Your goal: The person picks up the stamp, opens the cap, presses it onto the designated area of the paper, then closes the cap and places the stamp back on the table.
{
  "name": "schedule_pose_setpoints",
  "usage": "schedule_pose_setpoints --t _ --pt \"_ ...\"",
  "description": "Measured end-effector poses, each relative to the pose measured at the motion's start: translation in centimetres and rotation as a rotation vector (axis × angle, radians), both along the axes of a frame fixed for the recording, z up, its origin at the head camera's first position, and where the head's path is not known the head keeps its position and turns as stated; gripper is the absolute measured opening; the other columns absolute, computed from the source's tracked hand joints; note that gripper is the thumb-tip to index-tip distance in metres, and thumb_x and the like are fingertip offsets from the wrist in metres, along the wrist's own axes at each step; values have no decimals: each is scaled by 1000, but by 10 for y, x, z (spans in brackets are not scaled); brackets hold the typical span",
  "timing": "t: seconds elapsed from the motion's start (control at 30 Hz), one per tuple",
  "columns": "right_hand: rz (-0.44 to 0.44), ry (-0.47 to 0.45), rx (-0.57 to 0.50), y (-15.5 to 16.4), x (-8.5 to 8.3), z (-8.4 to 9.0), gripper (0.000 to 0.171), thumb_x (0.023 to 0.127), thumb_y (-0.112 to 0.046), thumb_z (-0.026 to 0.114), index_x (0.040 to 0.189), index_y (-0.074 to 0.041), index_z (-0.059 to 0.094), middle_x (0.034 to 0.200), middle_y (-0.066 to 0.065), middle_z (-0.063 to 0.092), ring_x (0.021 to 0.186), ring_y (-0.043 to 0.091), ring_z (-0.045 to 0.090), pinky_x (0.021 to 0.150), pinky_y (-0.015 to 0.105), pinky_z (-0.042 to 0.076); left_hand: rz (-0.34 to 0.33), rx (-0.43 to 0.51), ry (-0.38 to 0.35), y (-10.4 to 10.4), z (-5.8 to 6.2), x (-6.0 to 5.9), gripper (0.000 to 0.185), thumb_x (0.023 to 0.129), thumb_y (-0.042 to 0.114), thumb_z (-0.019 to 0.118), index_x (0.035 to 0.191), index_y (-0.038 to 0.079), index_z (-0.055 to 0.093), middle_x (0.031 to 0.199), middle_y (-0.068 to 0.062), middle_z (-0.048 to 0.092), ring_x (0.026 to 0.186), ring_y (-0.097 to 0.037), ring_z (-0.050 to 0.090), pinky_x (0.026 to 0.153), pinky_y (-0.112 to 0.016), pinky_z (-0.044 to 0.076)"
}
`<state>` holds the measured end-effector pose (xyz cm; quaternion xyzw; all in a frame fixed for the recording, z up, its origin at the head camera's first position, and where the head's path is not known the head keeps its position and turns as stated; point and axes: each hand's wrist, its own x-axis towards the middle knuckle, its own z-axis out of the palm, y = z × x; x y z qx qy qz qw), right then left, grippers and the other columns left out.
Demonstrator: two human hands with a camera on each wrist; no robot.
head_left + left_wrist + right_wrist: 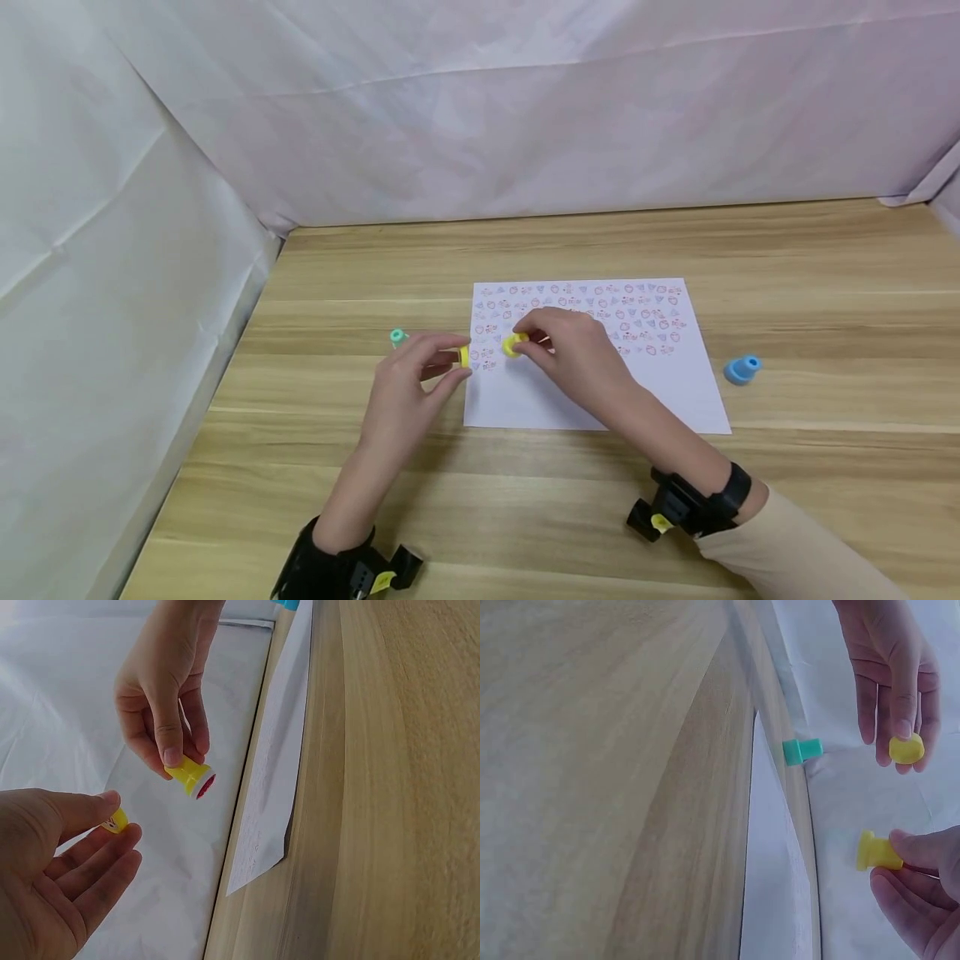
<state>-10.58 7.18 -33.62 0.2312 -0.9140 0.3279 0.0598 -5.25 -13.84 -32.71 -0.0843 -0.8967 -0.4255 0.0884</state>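
Observation:
My left hand [405,379] pinches a small round yellow cap [464,357] between thumb and fingers, at the paper's left edge in the head view. In my right hand [573,354] is a yellow toy stamp [513,343], gripped by its narrow handle. The left wrist view shows the stamp's uncovered red face with a pale rim [204,785], pointing away from the fingers. Cap and stamp are apart. Below the hands lies a white sheet of paper [495,404], its upper part covered with rows of small red and purple stamped pictures.
A green stamp [802,751] stands on the wooden table [360,283] to the left of the paper, partly behind my left hand in the head view. Right of the paper stands a blue stamp [742,369]. White cloth [525,142] hangs behind the table and along its left side.

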Motion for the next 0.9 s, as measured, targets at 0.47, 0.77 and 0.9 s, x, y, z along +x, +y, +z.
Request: schedule_pose_setpoints --t 0.47,0.77,0.9 --pt "-41 7 -113 21 10 -3 22 82 -17 82 101 -11 73 94 0 76 84 13 73 74 30 64 -33 43 -39 14 -5 -1 32 83 4 79 114 9 69 115 -5 68 100 -20 73 86 -27 62" --pt "-62 -7 -139 32 17 -7 23 82 -17 82 102 -9 73 95 1 76 86 15 73 75 31 64 -32 17 -65 25 -9 -3 34 83 5 80 114 10 68 114 -3 68 100 -18 73 84 -26 62" --pt "-71 -22 -159 37 20 -9 24 83 -16 82 104 -9 73 95 1 76 87 15 73 76 32 64 -46 13 -64 30 -11 -3 33 82 3 80 113 9 68 113 -4 68 99 -19 73 84 -26 62"
